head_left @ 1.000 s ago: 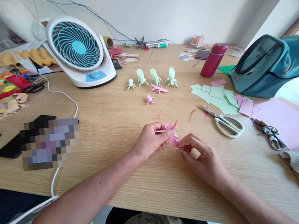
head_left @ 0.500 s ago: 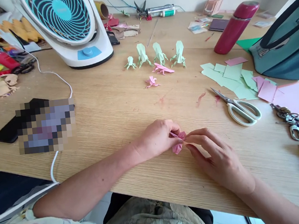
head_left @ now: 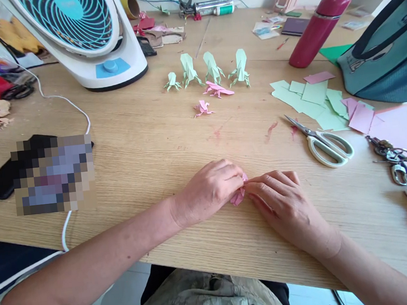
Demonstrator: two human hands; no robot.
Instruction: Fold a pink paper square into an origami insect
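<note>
Head view: left hand [head_left: 209, 190] and right hand [head_left: 285, 202] meet on the worktop [head_left: 159, 142], each grip pinched on the pink paper fold [head_left: 237, 196], which lies mostly hidden between them. Risk: thin, creased paper may tear or crease crooked under uneven fingertip pressure. Worktop: smooth, pale woodgrain.

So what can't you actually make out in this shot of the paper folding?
- Pink paper piece: mostly hidden between left hand and right hand, shape unclear.
- Pixelated patch hides what lies there.
- Fan: top cut off by frame edge.
- Keys: too small for detail.
</note>
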